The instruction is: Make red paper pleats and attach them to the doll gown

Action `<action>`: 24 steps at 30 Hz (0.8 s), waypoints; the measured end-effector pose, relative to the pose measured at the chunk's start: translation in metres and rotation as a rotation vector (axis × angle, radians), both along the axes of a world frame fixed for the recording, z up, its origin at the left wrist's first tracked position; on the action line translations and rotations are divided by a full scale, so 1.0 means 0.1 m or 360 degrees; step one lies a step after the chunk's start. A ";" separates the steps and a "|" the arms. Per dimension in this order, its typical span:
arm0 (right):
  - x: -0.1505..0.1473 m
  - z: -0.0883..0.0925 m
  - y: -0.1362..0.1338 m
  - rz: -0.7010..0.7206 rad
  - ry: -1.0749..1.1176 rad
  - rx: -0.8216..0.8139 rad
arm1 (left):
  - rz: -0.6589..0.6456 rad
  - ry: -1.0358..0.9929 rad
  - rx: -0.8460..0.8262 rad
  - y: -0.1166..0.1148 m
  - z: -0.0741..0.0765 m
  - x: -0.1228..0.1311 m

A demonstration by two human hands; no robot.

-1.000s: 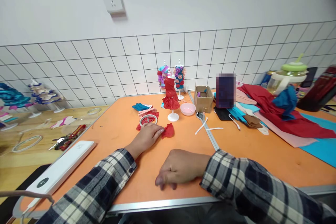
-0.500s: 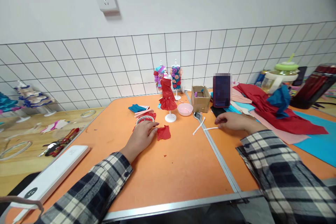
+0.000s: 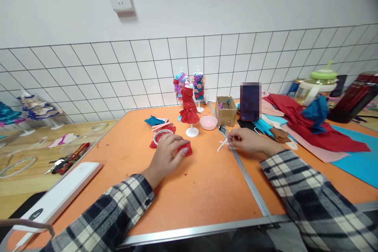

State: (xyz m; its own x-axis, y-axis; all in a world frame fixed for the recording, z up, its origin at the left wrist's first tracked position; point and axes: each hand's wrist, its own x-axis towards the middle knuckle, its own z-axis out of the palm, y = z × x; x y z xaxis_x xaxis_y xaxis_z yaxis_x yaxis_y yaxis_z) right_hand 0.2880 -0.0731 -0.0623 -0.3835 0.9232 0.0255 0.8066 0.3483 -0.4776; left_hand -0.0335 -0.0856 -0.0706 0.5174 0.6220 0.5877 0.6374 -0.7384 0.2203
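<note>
My left hand (image 3: 167,158) reaches over the orange table with its fingers stretched and apart, holding nothing. Beneath its fingertips lies a small red paper piece (image 3: 187,149), partly covered. A tape ring (image 3: 162,133) rests on red scraps just behind that hand. My right hand (image 3: 248,141) is closed in a pinch at one of two white strips (image 3: 222,145), which cross near the metal seam. Farther back stands a small white dress form (image 3: 191,131) wearing a red paper dress (image 3: 189,106). Beside it sits a pink bowl (image 3: 208,123).
A cardboard box (image 3: 226,112) and a phone (image 3: 250,101) stand behind my right hand, near a spoon (image 3: 222,130). Coloured paper sheets (image 3: 321,134) and a dark red bottle (image 3: 354,97) occupy the right. A white power bank (image 3: 62,197) lies at left. Two decorated forms (image 3: 199,88) stand at the back.
My right hand has moved left, carrying a white strip to the other one; brown and pale scraps behind it are uncovered. My left hand has shifted right over the red paper piece.
</note>
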 end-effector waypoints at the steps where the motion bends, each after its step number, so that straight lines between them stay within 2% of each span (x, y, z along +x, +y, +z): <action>1: -0.14 0.02 -0.05 0.0108 0.0066 0.0045 | -0.0004 0.0009 -0.0014 -0.06 0.01 0.07; 4: -0.57 0.05 -0.19 0.0355 0.0031 0.0246 | 0.0112 0.0168 -0.0074 -0.21 0.01 0.25; 7: -0.81 0.01 -0.28 0.0415 0.0091 0.0490 | 0.0146 0.0311 -0.0119 -0.26 -0.02 0.34; 10: -0.84 -0.06 -0.28 0.0399 0.0215 0.0493 | 0.0102 0.0338 -0.0147 -0.22 -0.06 0.32; 14: -0.81 -0.11 -0.24 0.0215 0.0356 0.0435 | 0.0109 0.0247 -0.0195 -0.17 -0.07 0.27; 17: -0.84 -0.09 -0.26 0.0150 0.0222 0.0509 | 0.0164 0.0250 -0.0155 -0.18 -0.05 0.26; 21: -0.88 -0.05 -0.31 0.0237 -0.0012 0.0689 | 0.0277 0.0271 -0.0007 -0.21 -0.01 0.26; 24: -0.91 -0.05 -0.33 0.0251 -0.0077 0.0749 | 0.0187 0.0334 0.0052 -0.23 0.00 0.27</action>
State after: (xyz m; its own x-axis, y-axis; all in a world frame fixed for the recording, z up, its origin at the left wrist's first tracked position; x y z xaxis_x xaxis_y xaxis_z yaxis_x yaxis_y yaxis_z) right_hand 0.1973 -0.1060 -0.0677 -0.5286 0.7465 0.4041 0.7440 0.6366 -0.2028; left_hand -0.0064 -0.1083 -0.0703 0.5557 0.6674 0.4957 0.7485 -0.6611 0.0510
